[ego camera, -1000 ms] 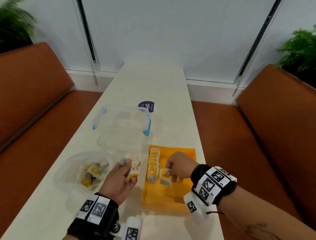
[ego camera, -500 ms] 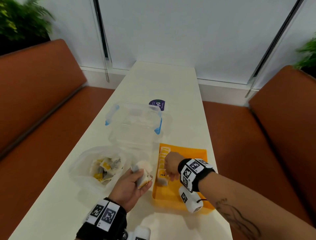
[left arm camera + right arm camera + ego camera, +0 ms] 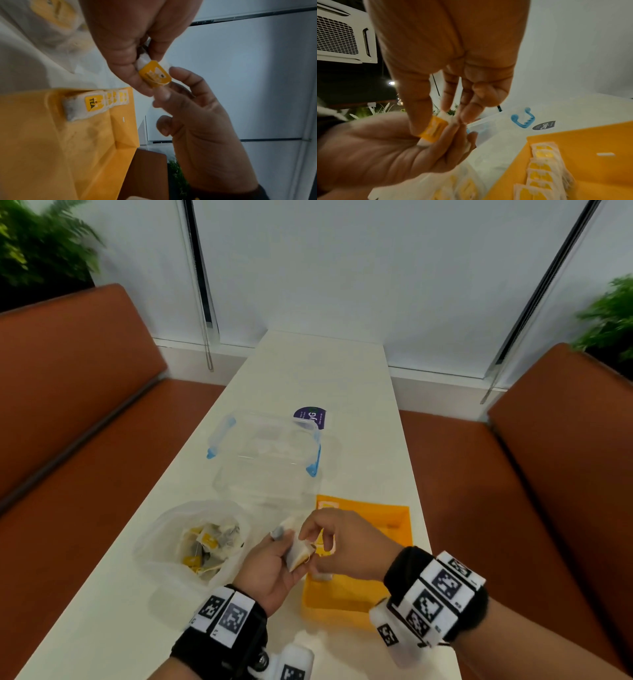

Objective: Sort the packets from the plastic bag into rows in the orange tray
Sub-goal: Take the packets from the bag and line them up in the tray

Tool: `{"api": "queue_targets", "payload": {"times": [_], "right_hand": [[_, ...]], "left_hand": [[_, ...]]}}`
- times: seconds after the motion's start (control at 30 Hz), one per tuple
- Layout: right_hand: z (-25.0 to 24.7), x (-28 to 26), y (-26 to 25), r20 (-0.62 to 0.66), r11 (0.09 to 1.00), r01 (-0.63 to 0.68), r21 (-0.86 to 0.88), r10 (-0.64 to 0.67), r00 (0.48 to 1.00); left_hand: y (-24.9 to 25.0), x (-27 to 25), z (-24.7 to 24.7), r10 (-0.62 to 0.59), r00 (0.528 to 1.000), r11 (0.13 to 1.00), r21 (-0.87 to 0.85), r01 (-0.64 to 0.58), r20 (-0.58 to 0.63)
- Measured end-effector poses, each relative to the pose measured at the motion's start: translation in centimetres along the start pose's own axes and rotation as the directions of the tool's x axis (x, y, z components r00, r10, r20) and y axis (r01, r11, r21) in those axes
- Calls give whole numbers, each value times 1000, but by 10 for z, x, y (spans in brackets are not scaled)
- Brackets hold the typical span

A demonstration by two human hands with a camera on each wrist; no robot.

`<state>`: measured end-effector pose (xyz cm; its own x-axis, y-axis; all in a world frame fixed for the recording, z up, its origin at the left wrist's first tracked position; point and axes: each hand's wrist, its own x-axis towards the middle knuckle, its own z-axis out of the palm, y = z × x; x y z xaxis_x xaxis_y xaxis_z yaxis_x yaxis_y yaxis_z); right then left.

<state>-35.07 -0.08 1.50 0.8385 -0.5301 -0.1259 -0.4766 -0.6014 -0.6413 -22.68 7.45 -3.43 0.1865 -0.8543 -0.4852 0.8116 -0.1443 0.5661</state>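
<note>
My left hand [image 3: 291,556] lies palm up just left of the orange tray [image 3: 387,529] and holds a small bunch of tea packets [image 3: 298,553]. My right hand [image 3: 308,537] has come across above the tray's left side, and its thumb and fingers pinch the top packet [image 3: 435,128] by its yellow tag [image 3: 154,75]. A row of packets [image 3: 92,104] stands overlapped along the tray's left wall [image 3: 544,169]; the right hand hides most of it in the head view. The clear plastic bag [image 3: 202,542] with several more packets lies open left of my left hand.
An open clear container with blue clips [image 3: 267,453] sits beyond the bag and tray, with a purple round sticker [image 3: 310,416] behind it. The white table [image 3: 318,371] is narrow, with brown benches [image 3: 479,474] on both sides. The tray's right half [image 3: 387,573] is bare.
My right hand left the packet row in the tray and moved left to my left hand, where it now pinches a packet. The left hand has stayed beside the tray.
</note>
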Motion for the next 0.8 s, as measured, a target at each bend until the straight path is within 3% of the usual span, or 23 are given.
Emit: {"api": "queue_targets", "payload": {"times": [0.07, 0.23, 0.47, 0.63, 0.73, 0.8], "right_hand": [[10, -1, 4, -50, 999, -47, 1, 47, 998], [20, -1, 17, -220, 967, -169, 194, 210, 953], [16, -4, 12, -177, 927, -147, 346, 219, 960], [5, -4, 13, -107, 839, -186, 511, 277, 955], [-7, -5, 13, -76, 857, -208, 472, 274, 959], [-13, -3, 16, -131, 924, -213, 317, 265, 955]], "left_hand": [[-2, 3, 4, -8, 1000, 1000, -9, 8, 15], [-6, 9, 8, -31, 999, 999, -24, 31, -25], [-10, 7, 15, -22, 997, 996, -91, 16, -67], [-8, 12, 6, 18, 997, 997, -78, -24, -76], [-6, 14, 0, 39, 992, 999, -29, -43, -121], [-3, 15, -3, 51, 985, 999, 15, -50, -164]]}}
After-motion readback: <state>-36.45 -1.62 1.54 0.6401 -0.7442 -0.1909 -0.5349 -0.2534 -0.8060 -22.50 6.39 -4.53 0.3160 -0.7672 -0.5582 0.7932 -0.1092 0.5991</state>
